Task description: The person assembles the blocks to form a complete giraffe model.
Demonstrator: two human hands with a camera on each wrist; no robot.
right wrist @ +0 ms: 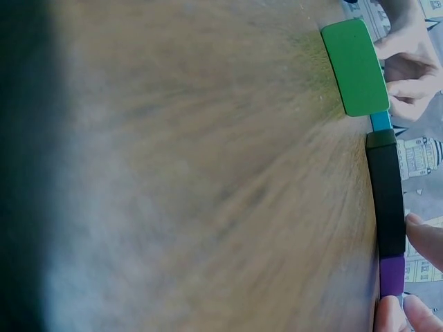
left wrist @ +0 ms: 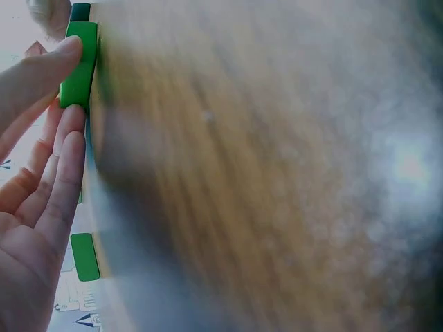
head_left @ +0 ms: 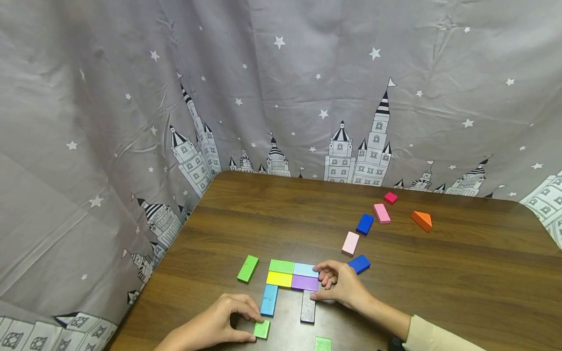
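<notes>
My left hand [head_left: 221,321] pinches a small light green block [head_left: 262,330] between thumb and fingers, just below a blue block [head_left: 269,300]. In the left wrist view, the thumb and fingertips meet opposite ends of this green block [left wrist: 82,90]. My right hand [head_left: 344,287] has its fingertips at the right end of a light blue block [head_left: 305,269]. Its thumb touches the upper right edge of a black block [head_left: 308,308]. Above the blue and black blocks, a green block [head_left: 281,265], a yellow block [head_left: 279,279] and a purple block [head_left: 304,282] join the light blue one.
A green block [head_left: 248,268] lies apart at left, another [head_left: 323,344] at the front edge of view. Beyond the right hand are blue blocks [head_left: 360,263], pink blocks [head_left: 350,243], a red block [head_left: 390,198] and an orange triangle [head_left: 422,221]. A grey curtain [head_left: 281,97] hangs behind the wooden table [head_left: 474,273].
</notes>
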